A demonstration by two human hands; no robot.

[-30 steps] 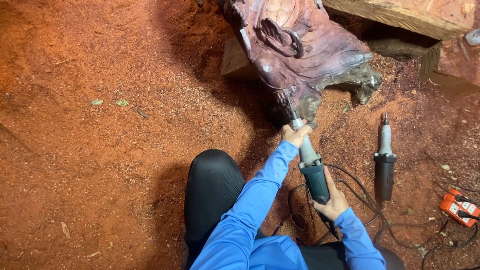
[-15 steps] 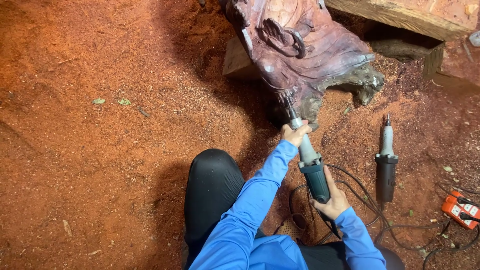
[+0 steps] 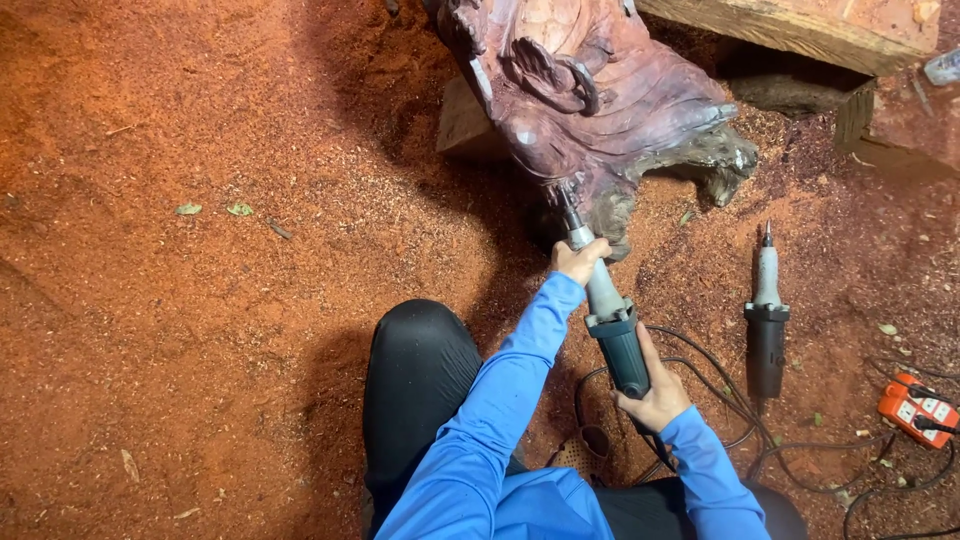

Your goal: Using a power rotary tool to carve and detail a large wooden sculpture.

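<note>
My left hand [image 3: 577,260] clamps the grinder [image 3: 610,325] near its nose to steady the bit against the carving [image 3: 600,100]. My right hand [image 3: 655,395] wraps the rear body, carrying its weight; a spare grinder [image 3: 767,320] lies on the sawdust floor [image 3: 200,300] nearby.

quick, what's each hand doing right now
Left hand: closed around the front neck of the die grinder.
Right hand: closed around the grinder's rear body.
</note>
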